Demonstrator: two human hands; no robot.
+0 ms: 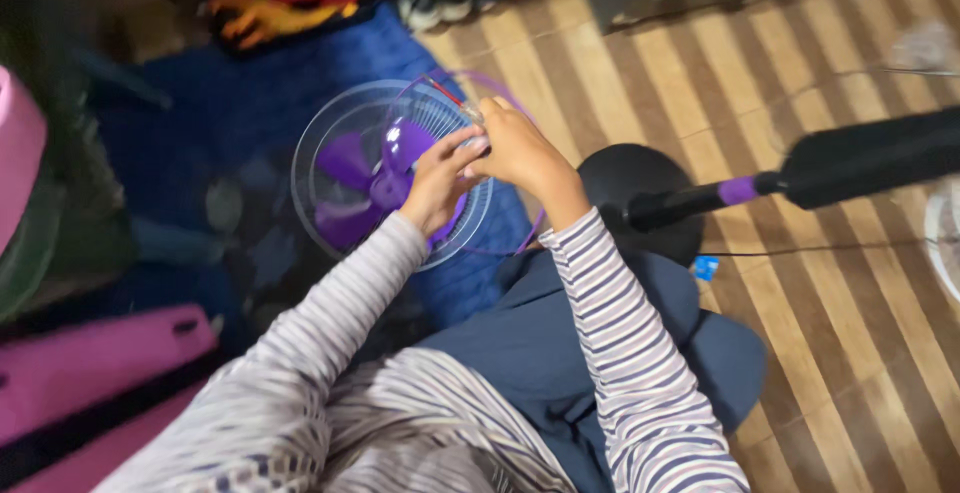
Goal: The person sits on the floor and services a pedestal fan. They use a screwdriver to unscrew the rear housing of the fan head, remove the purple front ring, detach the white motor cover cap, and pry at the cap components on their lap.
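Your left hand (437,181) and right hand (517,153) meet at the upper right edge of the fan head (385,168), a round wire guard with purple blades (362,185) showing through it. The fan head lies tilted in front of your lap, over the blue rug (250,103), with part of it reaching the striped wooden floor (830,283).

Your left hand is curled over the face of the guard near its rim, fingers bent and pressing on the wires. Your right hand is closed in a pinch right beside it; its grip seems to be on the purple rim ring (497,91) where a short red piece (445,91) sticks out, but the fingers hide the exact contact, so you cannot tell precisely what they hold. The two hands touch each other at the fingertips.

To your right, the fan's black round base (625,178) rests on the floor, touching your knee, and its black pole (870,158) with a purple collar (738,190) stretches away to the right. A thin cable (800,250) runs across the boards below it. Pink padded shapes (90,363) lie at your left.
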